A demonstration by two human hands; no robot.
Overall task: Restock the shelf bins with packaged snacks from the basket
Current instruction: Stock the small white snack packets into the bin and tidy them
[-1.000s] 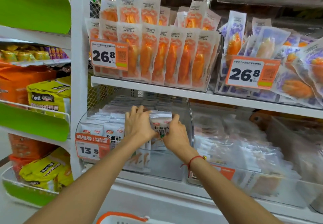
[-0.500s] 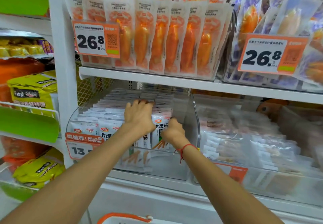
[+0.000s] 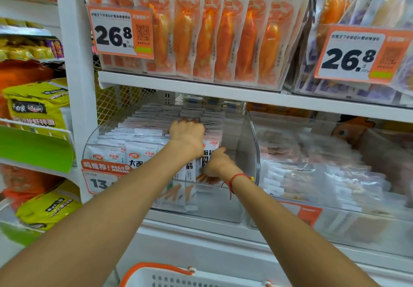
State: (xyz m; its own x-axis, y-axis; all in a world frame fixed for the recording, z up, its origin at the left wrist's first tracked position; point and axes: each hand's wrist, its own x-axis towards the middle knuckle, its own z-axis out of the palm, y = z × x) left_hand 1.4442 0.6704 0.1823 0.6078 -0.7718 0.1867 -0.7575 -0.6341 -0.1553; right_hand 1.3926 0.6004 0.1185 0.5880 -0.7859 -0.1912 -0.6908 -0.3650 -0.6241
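While the clear plastic shelf bin [image 3: 245,130] already stands nearly full of white snack packets [image 3: 138,152], its right front corner is bare. The left hand [image 3: 187,132] curls its fingers over the packet tops; the right hand [image 3: 218,163] grips one upright packet. Below, the white orange-handled basket [image 3: 178,275] shows only its rim, contents hidden.

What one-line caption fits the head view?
Both hands, left hand and right hand, tidy white snack packets in a clear shelf bin.
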